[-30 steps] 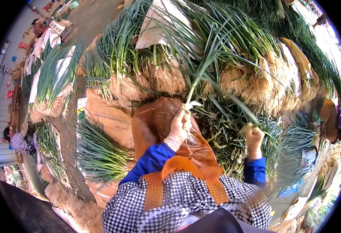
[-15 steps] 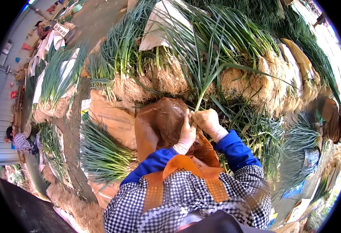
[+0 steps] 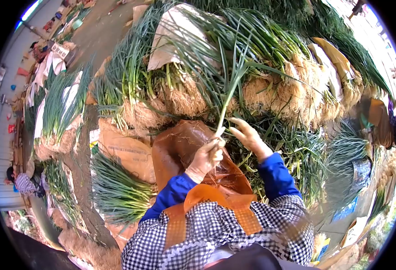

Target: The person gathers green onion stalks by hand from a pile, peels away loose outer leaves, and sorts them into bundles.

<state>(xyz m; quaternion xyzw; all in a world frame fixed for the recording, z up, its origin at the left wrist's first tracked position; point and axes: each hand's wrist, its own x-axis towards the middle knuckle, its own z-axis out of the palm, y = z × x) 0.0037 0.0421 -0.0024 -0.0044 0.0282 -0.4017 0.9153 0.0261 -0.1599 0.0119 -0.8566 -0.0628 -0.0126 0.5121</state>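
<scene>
My left hand [image 3: 206,156] is closed around the lower end of a green onion [image 3: 227,105], whose pale stalk rises away from me and whose long leaves fan out over the heaps behind. Just right of the stalk, my right hand [image 3: 248,137] has its fingers apart and holds nothing. Both hands are above a brown plastic apron [image 3: 175,139] spread over my lap, with loose root strands on it. The root end of the onion is hidden in my left hand.
Bundles of green onions with tan roots [image 3: 186,96] lie in a row ahead. Trimmed-looking onions [image 3: 121,186] rest on an orange sack [image 3: 128,150] at left. Loose leaves [image 3: 292,157] pile up at right. A person in a checked top [image 3: 25,183] sits far left.
My right hand has come off the onion stalk, moving right and opening. My left hand has moved slightly down and left, keeping its hold on the onion. The view has shifted a little.
</scene>
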